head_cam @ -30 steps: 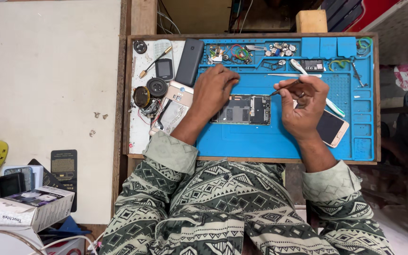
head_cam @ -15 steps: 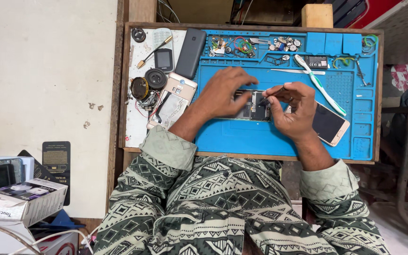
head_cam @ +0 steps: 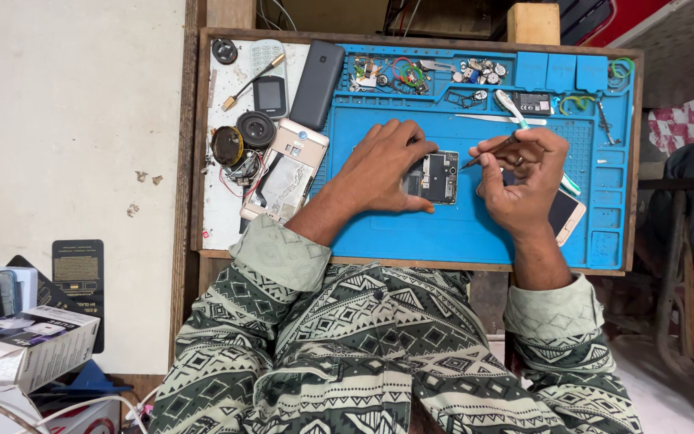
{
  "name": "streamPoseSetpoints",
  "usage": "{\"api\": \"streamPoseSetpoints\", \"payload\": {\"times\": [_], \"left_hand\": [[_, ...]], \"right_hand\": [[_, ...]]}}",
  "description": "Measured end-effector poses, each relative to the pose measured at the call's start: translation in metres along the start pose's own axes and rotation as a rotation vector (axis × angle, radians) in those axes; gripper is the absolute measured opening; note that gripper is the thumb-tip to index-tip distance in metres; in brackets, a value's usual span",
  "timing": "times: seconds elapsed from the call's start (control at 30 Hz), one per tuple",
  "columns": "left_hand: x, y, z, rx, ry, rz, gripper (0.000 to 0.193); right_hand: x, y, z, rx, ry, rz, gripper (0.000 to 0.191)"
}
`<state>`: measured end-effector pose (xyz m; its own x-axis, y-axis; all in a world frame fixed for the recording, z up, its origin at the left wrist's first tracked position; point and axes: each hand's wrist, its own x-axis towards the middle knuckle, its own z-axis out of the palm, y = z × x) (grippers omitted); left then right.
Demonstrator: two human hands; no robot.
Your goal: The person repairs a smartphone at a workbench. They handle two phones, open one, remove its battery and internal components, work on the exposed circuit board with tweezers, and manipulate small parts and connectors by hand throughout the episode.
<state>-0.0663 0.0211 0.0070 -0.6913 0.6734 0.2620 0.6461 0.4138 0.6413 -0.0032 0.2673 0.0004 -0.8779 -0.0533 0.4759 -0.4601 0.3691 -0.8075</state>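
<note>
Pinning the opened smartphone (head_cam: 433,178) flat with your left hand (head_cam: 385,169), you have its fingers spread over the left part of the device, pressing rather than clenched. Your right hand (head_cam: 524,178) pinches a thin probe tool (head_cam: 491,151) between thumb and fingers, its tip aimed at the phone's upper right corner, just beside the exposed board.

Status, as a judgement: the back cover is already off and the internals are bare, so disassembly is under way; the board appears to sit in its frame, and reassembly is not yet begun.

The phone lies near the centre of a blue repair mat (head_cam: 459,233). A second phone with a pale frame (head_cam: 565,213) sits partly under your right hand. A gold phone shell (head_cam: 287,170) and small round speakers (head_cam: 255,128) lie to the left; loose parts fill the mat's upper trays (head_cam: 475,74).

The mat rests on a wooden tray (head_cam: 194,145) beside a cream wall surface (head_cam: 66,120). Boxes (head_cam: 30,345) stand at lower left.
</note>
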Motion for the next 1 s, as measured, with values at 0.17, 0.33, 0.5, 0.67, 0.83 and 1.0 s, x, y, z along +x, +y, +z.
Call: {"api": "streamPoseSetpoints", "payload": {"times": [0.17, 0.33, 0.5, 0.67, 0.83, 1.0], "left_hand": [[0.000, 0.000, 0.002, 0.034, 0.023, 0.025, 0.085], [0.000, 0.001, 0.001, 0.049, 0.020, 0.019, 0.087], [-0.001, 0.002, 0.001, 0.067, 0.008, 0.016, 0.088], [-0.002, 0.001, -0.001, 0.037, -0.014, 0.005, 0.087], [-0.004, -0.004, -0.007, -0.017, -0.083, 0.013, 0.095], [-0.003, -0.007, -0.010, -0.029, -0.128, 0.022, 0.095]], "right_hand": [[-0.009, -0.005, -0.001, 0.019, -0.040, 0.022, 0.047], [-0.013, -0.008, -0.002, 0.021, -0.061, 0.004, 0.047], [-0.016, -0.008, 0.000, 0.069, -0.107, -0.027, 0.047], [-0.020, -0.007, -0.005, 0.060, -0.159, -0.054, 0.047], [-0.024, -0.005, -0.005, 0.085, -0.156, -0.053, 0.047], [-0.022, -0.006, -0.005, 0.061, -0.155, -0.075, 0.046]]}}
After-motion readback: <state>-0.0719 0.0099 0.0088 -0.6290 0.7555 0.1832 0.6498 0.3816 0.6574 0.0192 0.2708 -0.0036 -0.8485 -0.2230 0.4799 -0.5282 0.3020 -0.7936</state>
